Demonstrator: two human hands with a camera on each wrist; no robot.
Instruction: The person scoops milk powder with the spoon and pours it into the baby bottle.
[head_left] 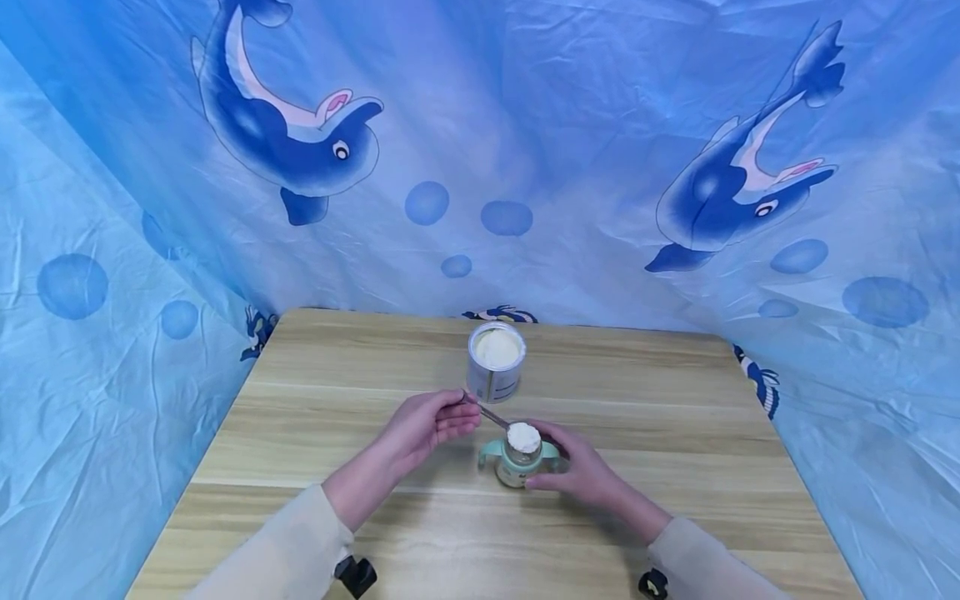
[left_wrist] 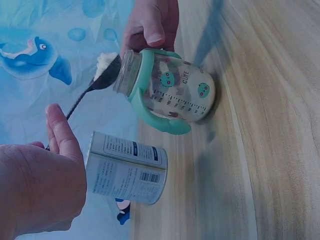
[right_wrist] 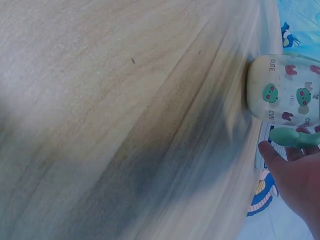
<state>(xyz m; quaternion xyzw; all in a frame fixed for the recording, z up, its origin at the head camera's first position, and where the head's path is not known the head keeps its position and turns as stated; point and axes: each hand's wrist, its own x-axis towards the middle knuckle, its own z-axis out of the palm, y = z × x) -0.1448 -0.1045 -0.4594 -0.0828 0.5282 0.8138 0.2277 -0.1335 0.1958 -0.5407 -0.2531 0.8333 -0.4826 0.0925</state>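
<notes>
My left hand (head_left: 438, 427) pinches the handle of a metal spoon (left_wrist: 80, 100). The spoon's bowl carries a heap of white powder (head_left: 523, 437) right at the mouth of a clear baby bottle (left_wrist: 175, 90). Pale powder lies in the bottom of this bottle, which stands upright on the table and has a mint-green collar with two side handles (left_wrist: 155, 117). At the bottle's right side, my right hand (head_left: 577, 468) holds it, thumb at the front and fingers behind, around the green handle (right_wrist: 292, 138).
Behind the bottle stands an open can (head_left: 495, 375), filled with white powder. The wooden table (head_left: 337, 358) ends at a blue curtain (head_left: 465, 100) printed with dolphins, which hangs behind it and along both sides.
</notes>
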